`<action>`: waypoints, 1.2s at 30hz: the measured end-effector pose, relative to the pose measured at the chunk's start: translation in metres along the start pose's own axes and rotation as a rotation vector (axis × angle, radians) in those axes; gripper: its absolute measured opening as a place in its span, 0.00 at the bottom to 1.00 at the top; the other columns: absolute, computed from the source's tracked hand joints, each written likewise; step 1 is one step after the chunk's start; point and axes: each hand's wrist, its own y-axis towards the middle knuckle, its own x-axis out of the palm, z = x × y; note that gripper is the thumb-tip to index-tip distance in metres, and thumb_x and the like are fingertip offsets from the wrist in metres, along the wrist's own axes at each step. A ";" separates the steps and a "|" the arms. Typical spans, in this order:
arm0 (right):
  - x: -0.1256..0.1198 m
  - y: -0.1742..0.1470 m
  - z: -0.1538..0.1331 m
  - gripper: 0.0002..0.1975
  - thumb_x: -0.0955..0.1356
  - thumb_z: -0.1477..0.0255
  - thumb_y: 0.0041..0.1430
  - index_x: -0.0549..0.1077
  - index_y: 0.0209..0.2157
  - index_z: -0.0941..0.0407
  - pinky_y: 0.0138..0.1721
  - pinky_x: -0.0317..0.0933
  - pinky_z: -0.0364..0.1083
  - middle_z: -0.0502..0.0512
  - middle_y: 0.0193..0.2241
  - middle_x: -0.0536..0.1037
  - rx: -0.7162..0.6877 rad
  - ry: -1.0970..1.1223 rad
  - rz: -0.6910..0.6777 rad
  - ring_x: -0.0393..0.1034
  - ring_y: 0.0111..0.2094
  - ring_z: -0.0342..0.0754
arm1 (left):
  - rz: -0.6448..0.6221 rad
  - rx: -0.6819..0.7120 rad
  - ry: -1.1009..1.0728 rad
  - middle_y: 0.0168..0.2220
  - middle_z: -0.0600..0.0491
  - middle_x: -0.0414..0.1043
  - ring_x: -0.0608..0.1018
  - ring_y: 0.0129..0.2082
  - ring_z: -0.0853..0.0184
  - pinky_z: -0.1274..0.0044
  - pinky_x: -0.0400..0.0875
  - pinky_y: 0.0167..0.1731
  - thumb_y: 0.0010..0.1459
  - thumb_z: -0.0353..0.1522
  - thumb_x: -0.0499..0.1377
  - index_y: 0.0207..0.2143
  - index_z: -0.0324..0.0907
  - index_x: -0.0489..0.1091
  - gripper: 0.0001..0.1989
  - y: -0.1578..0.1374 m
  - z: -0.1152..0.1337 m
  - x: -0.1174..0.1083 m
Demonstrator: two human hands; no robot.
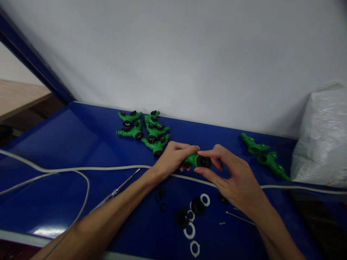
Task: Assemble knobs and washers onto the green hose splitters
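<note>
My left hand (175, 157) is wrapped round a green hose splitter (192, 159), covering most of its body. At the splitter's right end sits a black collar (204, 161), which the thumb and fingers of my right hand (227, 173) pinch from above and below. Below the hands lie black rings (181, 218), white flat washers (189, 230) and small black O-rings (162, 207). A small screw (222, 223) rests to the right of the washers.
Several green splitters with black valves (155, 144) stand at the back. Two bare green bodies (271, 162) lie right, near a white plastic bag (321, 137). A white cable (108, 168) crosses the blue table (67, 144). A screwdriver (116, 190) lies by my left forearm.
</note>
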 end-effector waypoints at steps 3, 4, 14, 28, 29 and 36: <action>0.003 -0.001 0.000 0.09 0.73 0.69 0.64 0.73 0.44 0.52 0.28 0.58 0.42 0.43 0.25 0.64 0.012 -0.030 0.050 0.59 0.24 0.41 | 0.028 0.026 0.006 0.15 0.59 0.64 0.64 0.13 0.77 0.82 0.57 0.14 0.58 0.45 0.61 0.20 0.38 0.71 0.21 0.001 -0.001 0.000; 0.003 -0.001 0.000 0.09 0.73 0.69 0.64 0.73 0.45 0.52 0.28 0.58 0.42 0.43 0.25 0.63 0.012 -0.035 0.057 0.59 0.24 0.41 | 0.030 0.031 0.006 0.15 0.58 0.64 0.64 0.14 0.77 0.82 0.57 0.14 0.58 0.45 0.61 0.20 0.38 0.71 0.21 0.001 -0.001 0.000; -0.011 0.001 -0.006 0.13 0.71 0.73 0.65 0.75 0.51 0.49 0.36 0.65 0.44 0.49 0.35 0.72 -0.042 0.035 -0.161 0.68 0.32 0.43 | -0.141 -0.060 0.025 0.16 0.59 0.63 0.63 0.14 0.77 0.82 0.55 0.15 0.56 0.43 0.62 0.20 0.39 0.72 0.19 -0.003 0.007 -0.007; -0.003 -0.002 -0.002 0.11 0.70 0.70 0.67 0.71 0.50 0.50 0.32 0.63 0.44 0.50 0.33 0.72 -0.085 -0.154 -0.041 0.68 0.31 0.44 | 0.011 0.035 0.068 0.16 0.58 0.66 0.65 0.14 0.76 0.82 0.58 0.14 0.59 0.45 0.61 0.21 0.39 0.71 0.21 -0.001 0.002 -0.002; -0.003 -0.003 -0.001 0.12 0.70 0.70 0.68 0.70 0.51 0.50 0.32 0.63 0.45 0.50 0.33 0.73 -0.093 -0.186 -0.033 0.68 0.31 0.45 | 0.015 0.035 0.073 0.16 0.58 0.65 0.65 0.14 0.76 0.82 0.58 0.14 0.60 0.45 0.60 0.21 0.39 0.71 0.22 -0.001 0.002 -0.002; -0.004 -0.004 0.004 0.09 0.69 0.67 0.68 0.65 0.44 0.53 0.34 0.61 0.48 0.52 0.33 0.71 -0.191 -0.397 -0.030 0.68 0.32 0.48 | -0.014 0.016 0.042 0.15 0.58 0.66 0.65 0.13 0.77 0.83 0.57 0.14 0.59 0.44 0.61 0.22 0.39 0.73 0.20 0.000 0.001 -0.002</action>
